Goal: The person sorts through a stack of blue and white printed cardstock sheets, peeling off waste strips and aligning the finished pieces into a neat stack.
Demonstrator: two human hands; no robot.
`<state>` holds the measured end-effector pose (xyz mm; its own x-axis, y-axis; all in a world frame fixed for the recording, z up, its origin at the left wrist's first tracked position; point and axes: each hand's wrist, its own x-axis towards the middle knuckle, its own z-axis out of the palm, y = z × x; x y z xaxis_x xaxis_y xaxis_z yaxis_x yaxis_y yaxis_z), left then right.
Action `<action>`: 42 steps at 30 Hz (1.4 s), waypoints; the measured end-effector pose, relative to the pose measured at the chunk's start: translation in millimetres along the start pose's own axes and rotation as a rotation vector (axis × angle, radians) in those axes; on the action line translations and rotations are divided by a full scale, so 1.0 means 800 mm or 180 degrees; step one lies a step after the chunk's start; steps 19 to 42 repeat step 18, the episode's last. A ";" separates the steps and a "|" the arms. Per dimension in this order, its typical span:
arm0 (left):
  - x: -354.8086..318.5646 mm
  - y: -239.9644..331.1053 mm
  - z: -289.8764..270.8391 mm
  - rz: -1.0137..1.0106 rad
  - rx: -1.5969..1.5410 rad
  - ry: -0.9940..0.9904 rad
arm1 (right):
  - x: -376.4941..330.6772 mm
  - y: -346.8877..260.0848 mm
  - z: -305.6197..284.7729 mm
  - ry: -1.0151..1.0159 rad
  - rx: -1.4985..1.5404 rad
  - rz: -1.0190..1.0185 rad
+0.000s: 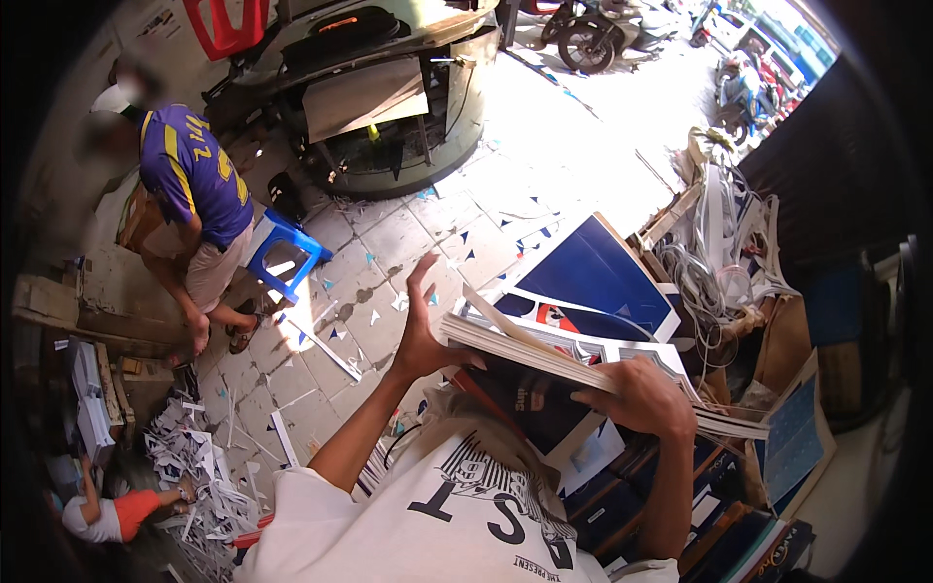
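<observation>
My right hand (643, 394) is closed round the right part of a thick stack of white paper sheets (525, 354), held tilted in front of my chest. The thumb lies along the stack's near side. A tan strip (503, 323) lies along its top. My left hand (424, 335) is at the stack's left end, its fingers spread and the thumb stretched toward the near corner. Whether the thumb touches the paper I cannot tell. Beyond the stack lies a large dark blue printed sheet (604, 277) with a white border. Below is a dark printed board (501, 389), partly hidden.
A heap of white paper strips (717, 248) rises at the right. Dark boxes and folders (714, 486) stand at lower right. Offcuts (199, 476) litter the tiled floor. A person in a purple shirt (199, 170) is by a blue stool (289, 255); another in orange shorts (136, 513) is lower left.
</observation>
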<state>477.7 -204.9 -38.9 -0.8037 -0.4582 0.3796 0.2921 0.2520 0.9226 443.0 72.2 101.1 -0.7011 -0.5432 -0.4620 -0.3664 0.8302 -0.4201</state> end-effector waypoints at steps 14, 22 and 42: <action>-0.026 -0.086 -0.045 -0.1486 -0.1886 -0.1766 | 0.111 -0.123 0.076 0.1330 -0.0517 -0.1297; -0.040 -0.110 -0.052 -0.1733 -0.1797 -0.1611 | 0.127 -0.134 0.041 0.0595 -0.0134 -0.1259; -0.040 -0.110 -0.052 -0.1733 -0.1797 -0.1611 | 0.127 -0.134 0.041 0.0595 -0.0134 -0.1259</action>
